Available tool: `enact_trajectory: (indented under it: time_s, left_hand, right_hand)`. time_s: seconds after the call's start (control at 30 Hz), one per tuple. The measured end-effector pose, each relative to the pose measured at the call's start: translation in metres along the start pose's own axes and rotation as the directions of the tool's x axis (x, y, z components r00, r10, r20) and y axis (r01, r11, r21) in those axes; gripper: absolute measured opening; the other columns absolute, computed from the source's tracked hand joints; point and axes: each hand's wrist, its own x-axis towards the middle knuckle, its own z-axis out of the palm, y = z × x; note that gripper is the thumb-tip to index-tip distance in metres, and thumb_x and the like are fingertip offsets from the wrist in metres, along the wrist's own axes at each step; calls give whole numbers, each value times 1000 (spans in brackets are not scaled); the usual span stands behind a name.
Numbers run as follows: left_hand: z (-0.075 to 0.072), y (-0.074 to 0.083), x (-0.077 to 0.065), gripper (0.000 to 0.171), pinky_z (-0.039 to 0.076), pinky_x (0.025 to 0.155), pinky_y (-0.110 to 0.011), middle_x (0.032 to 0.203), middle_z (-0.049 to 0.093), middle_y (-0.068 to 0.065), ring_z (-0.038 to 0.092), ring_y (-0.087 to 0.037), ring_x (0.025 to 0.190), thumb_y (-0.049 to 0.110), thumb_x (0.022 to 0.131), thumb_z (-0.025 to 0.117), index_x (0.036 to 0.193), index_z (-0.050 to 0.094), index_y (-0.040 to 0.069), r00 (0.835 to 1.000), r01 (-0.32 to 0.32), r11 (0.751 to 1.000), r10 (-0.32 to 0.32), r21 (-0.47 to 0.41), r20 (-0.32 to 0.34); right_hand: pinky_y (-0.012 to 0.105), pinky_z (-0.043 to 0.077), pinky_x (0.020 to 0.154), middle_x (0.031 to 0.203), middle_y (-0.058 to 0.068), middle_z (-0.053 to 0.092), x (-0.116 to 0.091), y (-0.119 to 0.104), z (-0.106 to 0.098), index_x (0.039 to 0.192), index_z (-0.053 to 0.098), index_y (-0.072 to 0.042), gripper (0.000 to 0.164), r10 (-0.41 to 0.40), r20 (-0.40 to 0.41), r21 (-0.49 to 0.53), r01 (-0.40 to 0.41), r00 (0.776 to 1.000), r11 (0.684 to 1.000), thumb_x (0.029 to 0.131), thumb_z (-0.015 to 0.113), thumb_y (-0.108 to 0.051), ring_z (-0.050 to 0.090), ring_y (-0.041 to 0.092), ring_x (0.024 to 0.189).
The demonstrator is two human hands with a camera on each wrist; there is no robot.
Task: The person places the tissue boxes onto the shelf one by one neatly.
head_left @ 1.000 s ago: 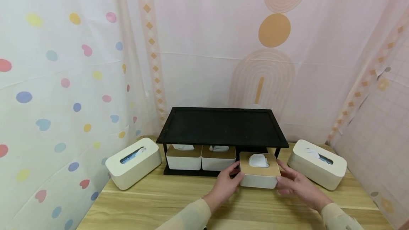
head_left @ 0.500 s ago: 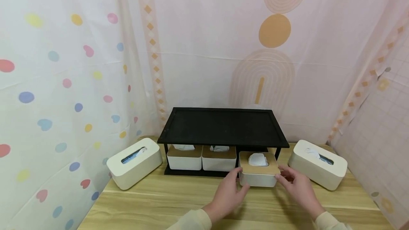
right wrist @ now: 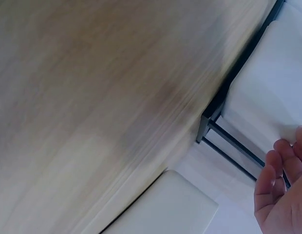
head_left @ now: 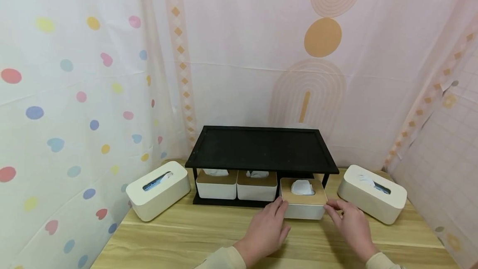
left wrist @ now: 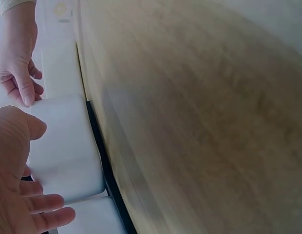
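A white tissue box (head_left: 304, 211) with a wood-coloured lid and a tissue poking out stands at the right end of a black rack (head_left: 261, 146), farther forward than its neighbours. At its front left corner, the fingertips of my left hand (head_left: 264, 228) touch the lid's edge, the thumb held apart below. My right hand (head_left: 351, 222) pinches the front right corner between thumb and forefinger. In the left wrist view, my left hand (left wrist: 19, 170) lies beside the white wall of the box (left wrist: 66, 146). Two similar tissue boxes, the left one (head_left: 215, 191) and the middle one (head_left: 257, 192), sit under the rack's top.
Longer cream tissue boxes stand angled on both sides of the rack, one left (head_left: 158, 190) and one right (head_left: 371, 194). Wood-grain tabletop (head_left: 179, 240) stretches in front. Patterned curtains (head_left: 239, 53) hang behind and at the sides.
My left hand has let its thumb drop away from the box, its fingertips now at the front left corner. My right hand has drawn its fingers in to the front right corner.
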Motion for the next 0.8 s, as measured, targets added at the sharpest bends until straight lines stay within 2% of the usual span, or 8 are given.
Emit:
enact_trajectory:
  time_s: [0.2,0.37,0.47,0.6,0.7,0.8]
  left_hand:
    - [2,0,0,63,63,93,-37,149,62,-15,71,-26,122,46,102,70,150,53,8,999,-32,996,33,88,-11]
    - [2,-1,1,67,62,92,-38,151,61,-13,70,-26,120,49,102,69,153,49,10,1000,-16,990,13,139,19]
    - [3,-2,2,71,61,89,-38,148,63,-9,70,-25,118,50,101,70,156,46,12,999,15,989,-21,144,38]
    - [4,-5,3,76,61,84,-37,137,70,-6,72,-23,110,49,99,73,159,44,13,996,59,992,-66,113,61]
    - [4,-7,5,80,59,79,-35,124,75,-4,72,-21,101,48,98,75,161,41,15,991,92,993,-98,72,87]
    - [5,-10,9,83,56,70,-32,110,77,-3,71,-20,89,48,97,76,163,39,15,985,126,992,-127,19,119]
  right_hand:
    - [41,55,57,82,4,80,0,0,3,87,82,-10,13,-89,-99,-23,87,991,996,80,93,-9,73,28,71]
    - [40,55,56,85,6,82,1,-1,4,89,84,-10,12,-91,-92,-31,89,992,996,81,92,-11,74,29,74]
    - [41,54,54,92,8,83,1,-1,5,96,85,-10,15,-90,-62,-39,88,994,995,83,91,-14,75,31,78]
    - [43,57,58,101,8,83,-1,2,7,114,83,-10,32,-107,-4,-47,107,994,993,84,91,-17,77,30,82]
    - [45,60,64,99,6,83,-3,4,8,132,76,-10,48,-103,75,-39,106,992,994,86,90,-18,78,27,83]
    - [45,60,66,97,5,82,-3,4,7,146,65,-10,63,-65,188,-17,69,980,997,89,88,-19,77,25,82]
